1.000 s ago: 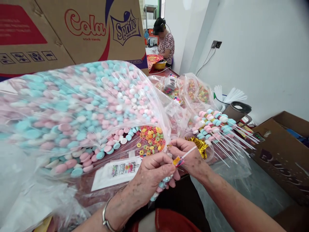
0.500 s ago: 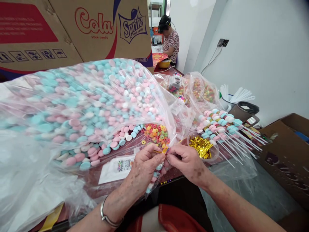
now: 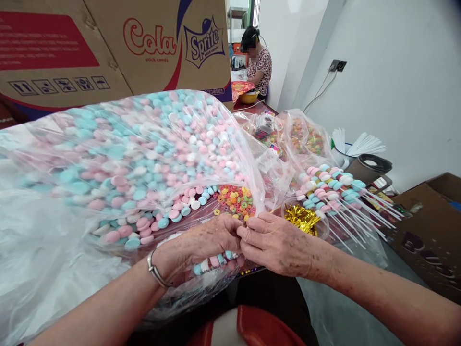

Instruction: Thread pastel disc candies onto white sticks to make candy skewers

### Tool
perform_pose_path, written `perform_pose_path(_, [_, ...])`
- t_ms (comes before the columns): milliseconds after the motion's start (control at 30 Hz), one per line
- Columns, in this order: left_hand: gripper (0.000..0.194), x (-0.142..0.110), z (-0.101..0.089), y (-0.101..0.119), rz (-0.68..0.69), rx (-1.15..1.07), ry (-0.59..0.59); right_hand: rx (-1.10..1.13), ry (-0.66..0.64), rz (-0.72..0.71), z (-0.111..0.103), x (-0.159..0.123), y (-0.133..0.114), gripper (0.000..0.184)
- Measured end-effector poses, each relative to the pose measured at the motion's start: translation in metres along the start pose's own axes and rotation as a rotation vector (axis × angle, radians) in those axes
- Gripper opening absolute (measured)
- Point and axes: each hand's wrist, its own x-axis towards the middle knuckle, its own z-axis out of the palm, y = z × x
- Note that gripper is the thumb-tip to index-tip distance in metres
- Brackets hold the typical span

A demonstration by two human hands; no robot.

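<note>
My left hand (image 3: 201,242) and my right hand (image 3: 275,245) meet fingertip to fingertip at the table's near edge. Both are closed in a pinch on a candy skewer (image 3: 216,262), a row of pink, white and blue candy discs that runs under my left hand. Its upper end is hidden between my fingers. Just beyond my hands lies a heap of small coloured ring candies (image 3: 236,198). A clear dish of gold twist ties (image 3: 302,218) sits right of my right hand.
A huge clear bag of pink, blue and white candy discs (image 3: 118,154) fills the left. Finished candy skewers (image 3: 334,190) are piled at the right, by a cup of white sticks (image 3: 355,144). Cardboard boxes (image 3: 118,43) stand behind. Another person (image 3: 257,60) works at the far end.
My left hand has moved forward and turned palm down over the skewer, which now lies flatter. My right hand has closed in against it. The white stick end no longer shows.
</note>
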Motion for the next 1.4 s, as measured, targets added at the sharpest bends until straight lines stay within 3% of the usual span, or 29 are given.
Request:
perform_pose_path(133, [0.007, -0.002, 0.004, 0.014, 0.148, 0.367, -0.108, -0.125, -0.014, 0.176, 0.007, 0.002, -0.014, 0.017])
perform_pose_path(200, [0.015, -0.004, 0.011, 0.017, 0.278, 0.62, 0.057, -0.211, 0.019, 0.341, 0.015, 0.006, -0.019, 0.019])
perform_pose_path(333, [0.02, 0.0, 0.023, 0.006, 0.606, 1.031, 0.523, -0.219, 0.206, 0.688, 0.033, 0.02, -0.018, 0.025])
perform_pose_path(400, [0.02, 0.007, 0.022, -0.002, 0.837, 1.121, 0.689, 0.01, 0.349, 0.852, 0.039, 0.028, -0.013, 0.023])
perform_pose_path(500, [0.015, 0.014, 0.016, -0.011, 1.127, 1.155, 0.86, 0.664, 0.57, 1.086, 0.042, 0.04, -0.007, 0.019])
perform_pose_path(567, [0.018, 0.011, 0.013, -0.016, 1.254, 1.13, 0.918, 1.161, 0.695, 1.189, 0.042, 0.046, -0.004, 0.019])
perform_pose_path(633, [0.026, 0.001, 0.015, -0.021, 1.306, 1.003, 0.933, 1.499, 0.808, 1.24, 0.039, 0.05, -0.004, 0.019])
perform_pose_path(700, [0.027, -0.01, 0.019, -0.024, 1.157, 0.705, 0.83, 1.567, 0.88, 1.246, 0.034, 0.053, -0.006, 0.018])
perform_pose_path(800, [0.03, -0.023, 0.02, -0.013, 0.663, -0.008, 0.592, 1.275, 0.843, 1.152, 0.027, 0.057, -0.016, 0.015])
perform_pose_path(833, [0.037, -0.026, 0.017, -0.006, 0.567, -0.237, 0.533, 1.156, 0.813, 1.111, 0.026, 0.058, -0.02, 0.013])
perform_pose_path(900, [0.05, -0.034, 0.005, 0.012, 0.581, -0.551, 0.405, 1.034, 0.753, 1.048, 0.025, 0.061, -0.026, 0.013])
perform_pose_path(1000, [0.057, -0.05, -0.019, 0.026, 0.756, -0.51, 0.126, 1.095, 0.685, 1.042, 0.027, 0.063, -0.03, 0.016])
perform_pose_path(1067, [0.052, -0.061, -0.032, 0.022, 0.689, -0.283, 0.007, 1.054, 0.711, 1.05, 0.028, 0.065, -0.031, 0.014])
perform_pose_path(1100, [0.051, -0.065, -0.036, 0.016, 0.588, -0.18, 0.012, 1.002, 0.737, 1.034, 0.029, 0.066, -0.033, 0.013])
perform_pose_path(1167, [0.046, -0.07, -0.036, 0.002, 0.376, -0.106, 0.15, 0.938, 0.774, 0.95, 0.03, 0.07, -0.042, 0.012])
perform_pose_path(1233, [0.035, -0.073, -0.029, -0.009, 0.248, -0.23, 0.337, 1.03, 0.762, 0.863, 0.034, 0.077, -0.057, 0.012])
perform_pose_path(1300, [0.034, -0.077, -0.016, -0.014, 0.19, -0.438, 0.484, 1.297, 0.686, 0.866, 0.04, 0.086, -0.075, 0.011])
perform_pose_path(1400, [0.05, -0.09, -0.003, -0.022, 0.174, -0.621, 0.668, 1.777, 0.406, 0.907, 0.05, 0.097, -0.097, 0.013])
